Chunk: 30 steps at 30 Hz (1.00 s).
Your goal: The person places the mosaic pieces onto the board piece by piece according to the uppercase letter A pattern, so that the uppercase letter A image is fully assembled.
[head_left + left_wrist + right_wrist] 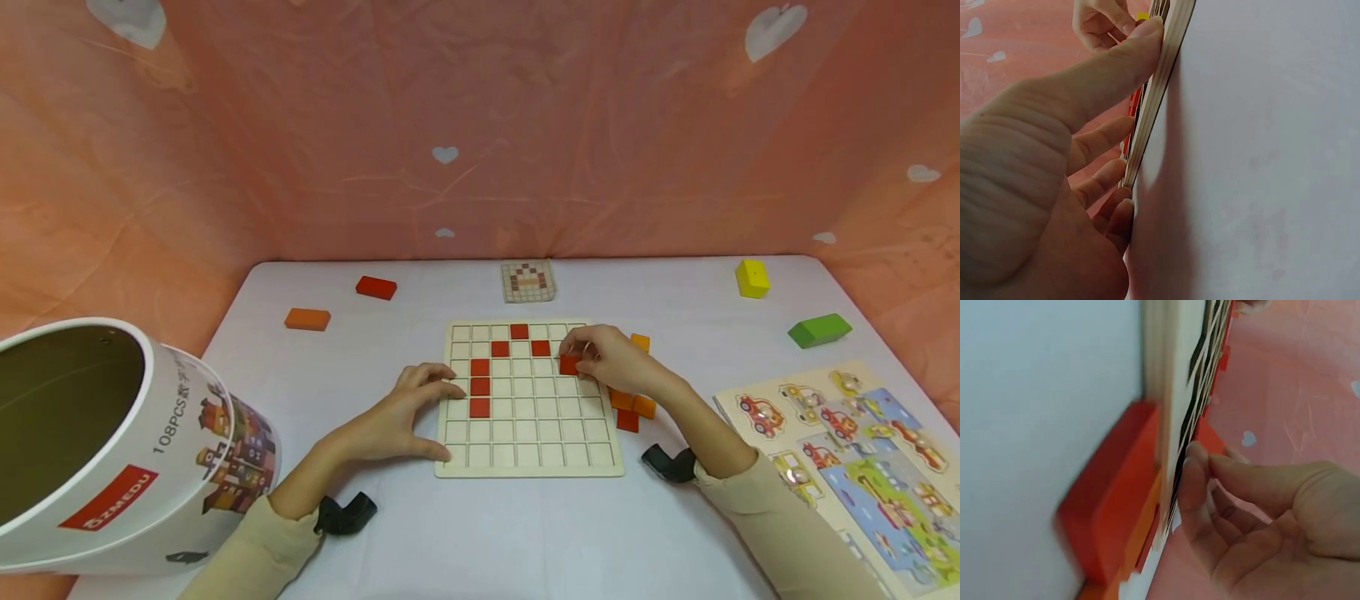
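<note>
The right hand point(611, 360) pinches a red tile point(568, 364) between thumb and fingers and holds it over the right part of the grid board point(529, 454), in the third row from the far edge; from the wrist view, which is blurred, I cannot tell if the tile already sits in a cell. The left hand point(397, 421) rests on the left edge of the board with fingers spread and fairly straight, the thumb point(1116, 62) pressing on the near corner, and it holds nothing. Six red tiles point(480, 387) already lie in the grid, three in a column at the left and three near the far edge. Some loose orange and red tiles point(633, 406) lie just beside the right edge of the board. A pattern card point(528, 281) lies beyond the board. A big white tub point(112, 442) stands tilted at the left, and a car puzzle point(847, 433) lies at the right.
</note>
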Each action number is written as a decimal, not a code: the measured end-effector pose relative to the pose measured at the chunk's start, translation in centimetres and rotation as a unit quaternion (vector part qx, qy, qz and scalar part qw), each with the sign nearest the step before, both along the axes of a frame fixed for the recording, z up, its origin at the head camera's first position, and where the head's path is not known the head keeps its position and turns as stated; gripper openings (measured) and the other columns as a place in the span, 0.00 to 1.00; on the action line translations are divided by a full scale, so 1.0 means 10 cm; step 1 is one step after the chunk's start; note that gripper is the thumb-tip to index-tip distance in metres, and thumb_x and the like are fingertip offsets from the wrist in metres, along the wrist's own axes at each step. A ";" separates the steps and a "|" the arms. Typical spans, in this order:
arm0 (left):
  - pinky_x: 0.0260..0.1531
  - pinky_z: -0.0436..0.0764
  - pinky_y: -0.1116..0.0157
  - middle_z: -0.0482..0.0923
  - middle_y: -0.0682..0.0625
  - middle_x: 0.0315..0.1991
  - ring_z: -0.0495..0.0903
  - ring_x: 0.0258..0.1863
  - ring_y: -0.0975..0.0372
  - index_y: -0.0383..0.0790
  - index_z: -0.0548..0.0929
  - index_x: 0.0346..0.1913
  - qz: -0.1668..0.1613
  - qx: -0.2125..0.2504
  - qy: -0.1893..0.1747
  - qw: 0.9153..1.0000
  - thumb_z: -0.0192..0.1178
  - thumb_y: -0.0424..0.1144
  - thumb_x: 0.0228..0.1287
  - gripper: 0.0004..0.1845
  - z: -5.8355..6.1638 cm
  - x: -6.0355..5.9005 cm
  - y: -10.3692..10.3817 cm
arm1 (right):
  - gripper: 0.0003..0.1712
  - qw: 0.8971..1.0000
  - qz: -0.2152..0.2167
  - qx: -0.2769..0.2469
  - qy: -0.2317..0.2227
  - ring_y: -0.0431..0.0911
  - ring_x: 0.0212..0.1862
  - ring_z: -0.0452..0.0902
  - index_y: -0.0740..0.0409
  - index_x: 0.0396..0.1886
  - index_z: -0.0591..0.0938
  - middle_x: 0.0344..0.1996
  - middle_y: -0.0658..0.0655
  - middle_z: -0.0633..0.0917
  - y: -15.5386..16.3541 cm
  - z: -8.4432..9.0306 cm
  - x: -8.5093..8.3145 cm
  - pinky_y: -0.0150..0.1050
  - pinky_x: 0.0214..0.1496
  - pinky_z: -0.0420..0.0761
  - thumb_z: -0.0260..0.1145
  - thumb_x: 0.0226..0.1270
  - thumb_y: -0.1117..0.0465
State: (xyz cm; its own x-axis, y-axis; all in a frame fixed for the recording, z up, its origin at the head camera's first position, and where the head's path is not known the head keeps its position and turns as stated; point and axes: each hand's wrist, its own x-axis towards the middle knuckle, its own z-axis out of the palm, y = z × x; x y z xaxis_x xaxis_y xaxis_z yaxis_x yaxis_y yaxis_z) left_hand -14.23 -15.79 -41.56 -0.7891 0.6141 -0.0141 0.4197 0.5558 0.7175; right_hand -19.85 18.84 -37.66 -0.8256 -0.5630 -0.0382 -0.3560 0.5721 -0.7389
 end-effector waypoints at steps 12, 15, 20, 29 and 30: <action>0.65 0.61 0.43 0.60 0.49 0.69 0.53 0.70 0.51 0.50 0.77 0.62 0.001 0.000 -0.003 1.000 0.80 0.50 0.46 0.37 0.01 0.00 0.01 | 0.15 0.997 -0.015 0.076 0.030 0.53 0.44 0.76 0.69 0.54 0.82 0.48 0.62 0.83 0.04 0.18 0.12 0.45 0.44 0.79 0.63 0.70 0.69; 0.65 0.61 0.43 0.60 0.50 0.69 0.53 0.70 0.52 0.50 0.77 0.62 0.002 -0.001 -0.004 1.000 0.80 0.50 0.46 0.37 0.00 0.00 0.01 | 0.21 0.987 0.013 0.153 0.057 0.62 0.59 0.73 0.67 0.61 0.79 0.60 0.65 0.79 0.06 0.28 0.19 0.59 0.55 0.76 0.63 0.69 0.68; 0.65 0.61 0.43 0.60 0.50 0.70 0.53 0.70 0.51 0.50 0.77 0.62 0.003 -0.001 -0.002 1.000 0.79 0.50 0.47 0.37 -0.01 0.00 0.00 | 0.34 0.963 0.075 0.254 0.043 0.67 0.76 0.47 0.59 0.70 0.72 0.74 0.62 0.65 0.10 0.38 0.32 0.73 0.65 0.55 0.68 0.65 0.65; 0.65 0.61 0.43 0.60 0.50 0.70 0.53 0.70 0.53 0.50 0.77 0.61 0.006 -0.001 -0.005 1.000 0.80 0.49 0.45 0.37 -0.01 0.01 0.01 | 0.44 0.951 0.106 0.288 0.045 0.64 0.77 0.42 0.56 0.76 0.65 0.76 0.59 0.61 0.06 0.33 0.38 0.75 0.66 0.50 0.70 0.59 0.71; 0.66 0.61 0.44 0.59 0.51 0.70 0.52 0.70 0.53 0.50 0.77 0.61 0.007 -0.002 -0.007 1.000 0.80 0.48 0.45 0.37 -0.01 0.01 0.00 | 0.45 0.950 0.107 0.291 0.045 0.64 0.77 0.42 0.56 0.76 0.65 0.76 0.58 0.60 0.05 0.33 0.39 0.74 0.66 0.50 0.70 0.58 0.71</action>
State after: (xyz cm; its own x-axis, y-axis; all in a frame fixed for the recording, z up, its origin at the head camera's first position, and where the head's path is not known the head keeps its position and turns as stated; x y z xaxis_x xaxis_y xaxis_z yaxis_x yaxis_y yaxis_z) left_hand -14.17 -15.74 -41.65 -0.7979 0.6022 -0.0275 0.4015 0.5649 0.7209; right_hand -15.92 19.31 -34.35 -0.7088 -0.6241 -0.3288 -0.5575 0.7812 -0.2810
